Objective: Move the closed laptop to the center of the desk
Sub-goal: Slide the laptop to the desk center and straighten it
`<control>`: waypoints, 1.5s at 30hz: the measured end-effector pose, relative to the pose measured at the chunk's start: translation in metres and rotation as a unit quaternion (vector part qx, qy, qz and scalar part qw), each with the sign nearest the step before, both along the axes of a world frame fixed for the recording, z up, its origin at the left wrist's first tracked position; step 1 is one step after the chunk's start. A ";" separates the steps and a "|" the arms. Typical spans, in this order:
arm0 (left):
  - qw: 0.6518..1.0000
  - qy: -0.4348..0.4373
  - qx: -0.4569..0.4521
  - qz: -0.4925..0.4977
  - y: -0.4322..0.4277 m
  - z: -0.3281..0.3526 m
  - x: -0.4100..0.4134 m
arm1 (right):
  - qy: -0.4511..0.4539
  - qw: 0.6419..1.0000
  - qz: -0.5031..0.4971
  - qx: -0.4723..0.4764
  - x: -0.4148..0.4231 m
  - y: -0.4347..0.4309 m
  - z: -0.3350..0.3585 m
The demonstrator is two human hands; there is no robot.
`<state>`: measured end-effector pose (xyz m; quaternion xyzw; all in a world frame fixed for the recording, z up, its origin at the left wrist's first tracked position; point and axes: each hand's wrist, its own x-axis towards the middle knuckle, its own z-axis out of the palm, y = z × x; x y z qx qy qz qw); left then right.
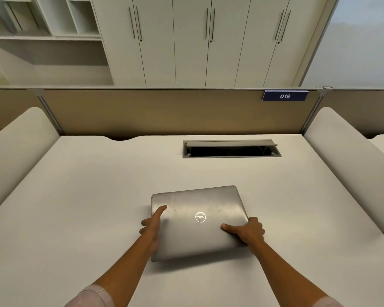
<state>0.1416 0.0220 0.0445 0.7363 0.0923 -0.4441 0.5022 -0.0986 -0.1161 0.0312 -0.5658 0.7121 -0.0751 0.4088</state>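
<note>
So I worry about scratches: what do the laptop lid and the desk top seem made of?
The laptop lid looks like brushed grey metal, matte, with faint smudges and soft glare; painted plastic is possible. The desk top looks like off-white matte laminate, smooth and even, with no grain showing.

Desk surface: the pale flat desk top (75, 207) lies bare left, right and far of the closed grey metal laptop (197, 220).
Far edge: a tan partition wall (153, 111) closes it off.
Far right: an open rectangular cable slot with raised grey lid (231, 149) breaks the surface.
Sides: rounded cream side dividers (20, 140) bound the desk left and right.
</note>
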 end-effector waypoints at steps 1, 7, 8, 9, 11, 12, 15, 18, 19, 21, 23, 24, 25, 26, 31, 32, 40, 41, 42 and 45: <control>1.000 0.000 0.002 0.000 0.001 -0.004 0.000 | 0.008 1.000 0.006 -0.001 0.001 -0.001 0.000; 0.999 -0.006 0.031 -0.028 0.006 -0.024 0.005 | 0.051 0.998 0.025 -0.004 0.009 -0.002 -0.007; 0.999 -0.011 0.041 -0.035 0.006 -0.025 0.005 | 0.055 0.998 0.024 -0.007 0.010 -0.001 -0.008; 0.998 -0.016 0.049 -0.041 0.007 -0.027 0.005 | 0.057 0.998 0.024 -0.011 0.010 -0.001 -0.010; 0.996 -0.028 0.063 -0.054 0.008 -0.029 0.005 | 0.054 0.998 0.024 -0.021 0.012 -0.001 -0.012; 0.995 -0.033 0.069 -0.062 0.009 -0.029 0.005 | 0.050 0.998 0.023 -0.026 0.012 -0.001 -0.013; 0.987 -0.068 0.104 -0.100 0.009 -0.030 0.004 | 0.035 0.998 0.023 -0.039 0.012 -0.001 -0.014; 0.976 -0.109 0.133 -0.132 0.009 -0.030 0.002 | 0.027 0.998 0.033 -0.048 0.011 -0.002 -0.016; 0.974 -0.119 0.137 -0.137 0.009 -0.030 0.001 | 0.025 0.998 0.036 -0.052 0.010 -0.002 -0.016; 0.969 -0.138 0.144 -0.148 0.009 -0.030 -0.001 | 0.018 0.997 0.041 -0.060 0.009 -0.001 -0.018; 0.960 -0.161 0.159 -0.166 0.009 -0.032 -0.003 | 0.009 0.997 0.043 -0.070 0.008 0.000 -0.020; 0.953 -0.175 0.169 -0.181 0.010 -0.032 -0.005 | 0.005 0.996 0.043 -0.075 0.007 -0.001 -0.021; 0.944 -0.193 0.179 -0.198 0.010 -0.032 -0.006 | 0.001 0.996 0.044 -0.079 0.006 -0.001 -0.022; 0.935 -0.213 0.187 -0.215 0.011 -0.033 -0.007 | -0.001 0.995 0.048 -0.084 0.005 -0.002 -0.023; 0.854 -0.360 0.238 -0.290 0.023 -0.034 -0.017 | 0.020 0.988 0.106 -0.109 0.002 -0.004 -0.026; 0.835 -0.400 0.235 -0.294 0.027 -0.036 -0.021 | 0.026 0.984 0.128 -0.124 0.001 -0.004 -0.027; 0.618 -0.546 0.040 -0.565 0.048 -0.063 -0.049 | 0.060 0.855 0.470 -0.213 -0.023 -0.006 -0.037; 0.605 -0.557 0.030 -0.568 0.050 -0.065 -0.050 | 0.069 0.842 0.491 -0.211 -0.025 -0.006 -0.040; 0.598 -0.569 0.023 -0.564 0.052 -0.066 -0.050 | 0.076 0.834 0.504 -0.210 -0.027 -0.006 -0.042; 0.579 -0.596 0.017 -0.557 0.055 -0.063 -0.045 | 0.090 0.820 0.521 -0.219 -0.032 -0.006 -0.045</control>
